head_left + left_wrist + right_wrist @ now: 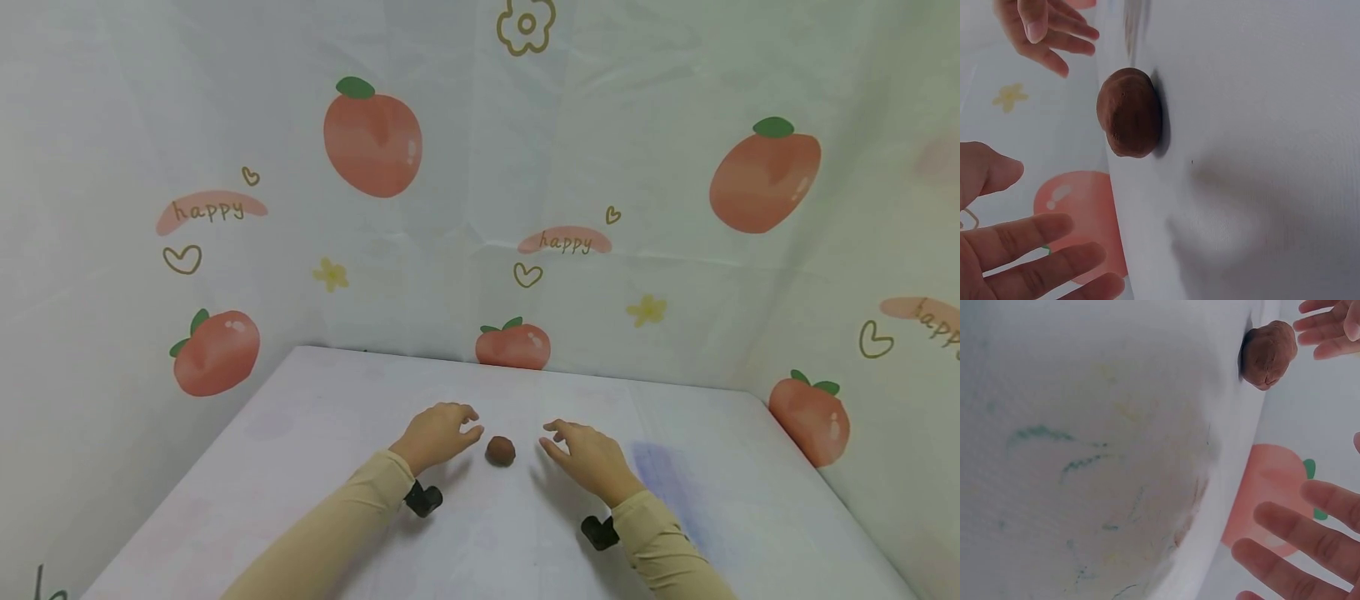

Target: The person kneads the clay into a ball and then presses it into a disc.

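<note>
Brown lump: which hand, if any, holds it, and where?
Nothing is held: the brown lump rests on the table between the left hand and right hand, touched by neither.

A booth-like space: creased, pale cloth [465, 150] rises along the far, left and right sides of a white table [300, 433]. Printed red fruit [375, 146], yellow flowers [647, 311] and "happy" lettering [565, 242] decorate it. Whether this is a home or a studio, I cannot tell.
</note>
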`<state>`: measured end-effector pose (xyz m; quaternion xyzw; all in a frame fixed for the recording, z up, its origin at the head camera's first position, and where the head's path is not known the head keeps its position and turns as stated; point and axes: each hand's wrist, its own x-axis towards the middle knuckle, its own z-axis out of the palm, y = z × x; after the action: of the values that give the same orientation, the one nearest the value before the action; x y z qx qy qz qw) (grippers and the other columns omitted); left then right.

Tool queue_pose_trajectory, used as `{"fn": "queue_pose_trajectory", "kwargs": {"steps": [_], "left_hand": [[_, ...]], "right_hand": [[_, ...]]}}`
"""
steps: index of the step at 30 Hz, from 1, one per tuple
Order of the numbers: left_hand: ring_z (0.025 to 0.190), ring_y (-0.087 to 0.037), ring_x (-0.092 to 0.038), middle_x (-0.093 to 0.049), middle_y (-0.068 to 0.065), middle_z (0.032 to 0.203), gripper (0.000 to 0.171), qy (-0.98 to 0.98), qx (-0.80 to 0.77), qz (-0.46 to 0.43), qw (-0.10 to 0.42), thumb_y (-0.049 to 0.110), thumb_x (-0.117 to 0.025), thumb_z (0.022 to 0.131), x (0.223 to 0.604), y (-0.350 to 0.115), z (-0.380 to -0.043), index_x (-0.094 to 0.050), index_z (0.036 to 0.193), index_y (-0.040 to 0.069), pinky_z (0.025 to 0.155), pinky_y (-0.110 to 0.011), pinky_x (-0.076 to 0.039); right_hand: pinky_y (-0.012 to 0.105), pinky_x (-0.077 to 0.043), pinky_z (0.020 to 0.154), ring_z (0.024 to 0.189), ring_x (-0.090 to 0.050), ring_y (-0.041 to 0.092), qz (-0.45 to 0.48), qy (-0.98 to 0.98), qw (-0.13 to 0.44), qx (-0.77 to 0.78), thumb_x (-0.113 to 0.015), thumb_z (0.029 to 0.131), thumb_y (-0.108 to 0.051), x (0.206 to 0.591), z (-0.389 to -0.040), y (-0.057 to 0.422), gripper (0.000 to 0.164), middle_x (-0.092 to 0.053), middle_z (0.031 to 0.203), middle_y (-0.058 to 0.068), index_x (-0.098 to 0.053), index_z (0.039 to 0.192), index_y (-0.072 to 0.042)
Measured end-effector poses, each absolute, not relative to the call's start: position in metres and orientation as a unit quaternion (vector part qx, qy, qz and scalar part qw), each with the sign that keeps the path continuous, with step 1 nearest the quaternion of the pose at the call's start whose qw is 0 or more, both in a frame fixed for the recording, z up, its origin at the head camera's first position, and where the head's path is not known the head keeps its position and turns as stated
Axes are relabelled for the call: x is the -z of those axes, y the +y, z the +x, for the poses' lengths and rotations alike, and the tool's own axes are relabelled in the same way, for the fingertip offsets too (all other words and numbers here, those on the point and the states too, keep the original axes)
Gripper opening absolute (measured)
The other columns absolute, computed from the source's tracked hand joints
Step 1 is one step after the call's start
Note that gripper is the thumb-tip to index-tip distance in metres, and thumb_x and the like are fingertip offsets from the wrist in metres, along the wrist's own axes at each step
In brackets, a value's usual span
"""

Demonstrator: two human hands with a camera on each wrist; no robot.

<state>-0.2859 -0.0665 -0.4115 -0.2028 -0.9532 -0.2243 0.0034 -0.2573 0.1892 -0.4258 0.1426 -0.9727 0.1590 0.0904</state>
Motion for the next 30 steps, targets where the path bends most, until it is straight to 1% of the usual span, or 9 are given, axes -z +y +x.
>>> {"fn": "queue_pose_trajectory", "kwargs": {"steps": [5, 8, 11, 15, 18, 22, 26, 30], "left_hand": [[0.106, -0.026, -0.064, -0.067, -0.012, 0.117, 0.04, -0.932, 0.296, -0.206, -0.028, 0.035, -0.064, 0.091, 0.414, -0.063, -0.288, -0.066, 0.12, 0.007, 0.088, -0.043, -0.052], [0.107, -0.028, -0.063, -0.065, -0.015, 0.122, 0.046, -0.915, 0.346, -0.199, -0.053, 0.035, -0.069, 0.088, 0.417, -0.059, -0.29, -0.064, 0.123, 0.007, 0.087, -0.042, -0.053], [0.106, -0.028, -0.064, -0.064, -0.017, 0.122, 0.049, -0.901, 0.384, -0.191, -0.069, 0.033, -0.075, 0.084, 0.42, -0.055, -0.293, -0.063, 0.123, 0.005, 0.083, -0.04, -0.054], [0.102, -0.027, -0.065, -0.064, -0.019, 0.117, 0.049, -0.882, 0.428, -0.182, -0.083, 0.027, -0.08, 0.08, 0.424, -0.049, -0.296, -0.064, 0.12, 0.002, 0.079, -0.037, -0.055], [0.097, -0.024, -0.065, -0.065, -0.019, 0.115, 0.048, -0.868, 0.456, -0.168, -0.105, 0.022, -0.081, 0.079, 0.428, -0.045, -0.299, -0.064, 0.118, 0.001, 0.078, -0.034, -0.055], [0.094, -0.022, -0.063, -0.065, -0.017, 0.112, 0.045, -0.858, 0.474, -0.145, -0.134, 0.019, -0.081, 0.078, 0.433, -0.041, -0.303, -0.065, 0.117, 0.002, 0.079, -0.035, -0.054], [0.096, -0.021, -0.062, -0.067, -0.013, 0.108, 0.045, -0.855, 0.479, -0.135, -0.146, 0.016, -0.083, 0.076, 0.437, -0.039, -0.303, -0.065, 0.115, 0.003, 0.082, -0.038, -0.052], [0.091, -0.019, -0.062, -0.07, -0.011, 0.1, 0.045, -0.855, 0.477, -0.139, -0.15, 0.013, -0.083, 0.075, 0.438, -0.037, -0.303, -0.065, 0.114, 0.001, 0.081, -0.037, -0.05]], "right_hand": [[0.037, -0.052, 0.065, 0.087, -0.068, 0.021, 0.141, -0.973, 0.087, -0.16, -0.06, 0.094, -0.039, 0.426, -0.258, 0.189, 0.031, -0.073, 0.099, -0.002, -0.068, 0.117, -0.019], [0.037, -0.053, 0.065, 0.087, -0.068, 0.021, 0.143, -0.973, 0.089, -0.159, -0.06, 0.094, -0.038, 0.425, -0.257, 0.189, 0.03, -0.073, 0.099, -0.002, -0.068, 0.117, -0.02], [0.037, -0.053, 0.064, 0.087, -0.068, 0.021, 0.146, -0.972, 0.093, -0.157, -0.06, 0.094, -0.039, 0.425, -0.258, 0.189, 0.031, -0.073, 0.099, -0.002, -0.068, 0.117, -0.019], [0.037, -0.053, 0.064, 0.086, -0.069, 0.021, 0.149, -0.972, 0.096, -0.157, -0.06, 0.095, -0.038, 0.423, -0.258, 0.188, 0.031, -0.073, 0.099, -0.001, -0.068, 0.117, -0.019], [0.036, -0.053, 0.064, 0.085, -0.068, 0.02, 0.149, -0.971, 0.094, -0.159, -0.06, 0.095, -0.038, 0.422, -0.257, 0.187, 0.03, -0.073, 0.099, -0.001, -0.068, 0.117, -0.018], [0.036, -0.053, 0.064, 0.084, -0.068, 0.02, 0.151, -0.971, 0.092, -0.161, -0.06, 0.095, -0.038, 0.421, -0.256, 0.187, 0.031, -0.073, 0.1, 0.0, -0.068, 0.117, -0.018], [0.036, -0.053, 0.064, 0.084, -0.068, 0.02, 0.153, -0.97, 0.094, -0.161, -0.06, 0.095, -0.038, 0.421, -0.257, 0.187, 0.03, -0.073, 0.099, 0.001, -0.068, 0.117, -0.018], [0.036, -0.053, 0.064, 0.083, -0.068, 0.02, 0.151, -0.97, 0.101, -0.163, -0.061, 0.094, -0.037, 0.421, -0.257, 0.187, 0.03, -0.073, 0.097, -0.001, -0.068, 0.116, -0.018]]}}
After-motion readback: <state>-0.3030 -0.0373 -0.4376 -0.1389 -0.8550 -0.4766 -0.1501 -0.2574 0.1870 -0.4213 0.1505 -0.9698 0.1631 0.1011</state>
